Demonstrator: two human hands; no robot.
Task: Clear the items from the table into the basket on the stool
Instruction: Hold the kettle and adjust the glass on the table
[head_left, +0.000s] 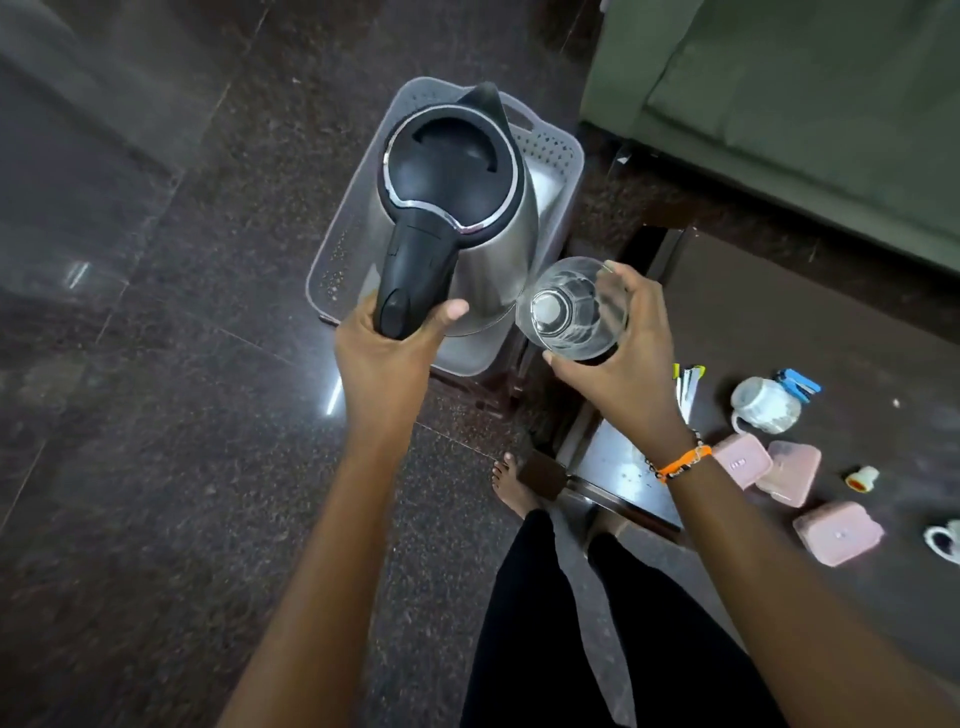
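My left hand (387, 358) grips the black handle of a steel electric kettle (493, 244) with a black lid, held over the grey perforated basket (550, 150). The basket rests on a dark stool (488, 387) on the floor. My right hand (618, 353) holds a clear drinking glass (569, 312) at the basket's near right corner, just beside the kettle. On the dark table (779, 322) to the right lie a white mug (763, 405), three pink lidded boxes (740, 460), a blue stapler-like item (797, 384) and some pens (688, 384).
A green sofa (779, 104) stands at the back right behind the table. A small white and orange cap (862, 477) and part of another mug (943, 540) lie near the table's right side. My legs and bare foot (514, 483) stand between stool and table on polished dark floor.
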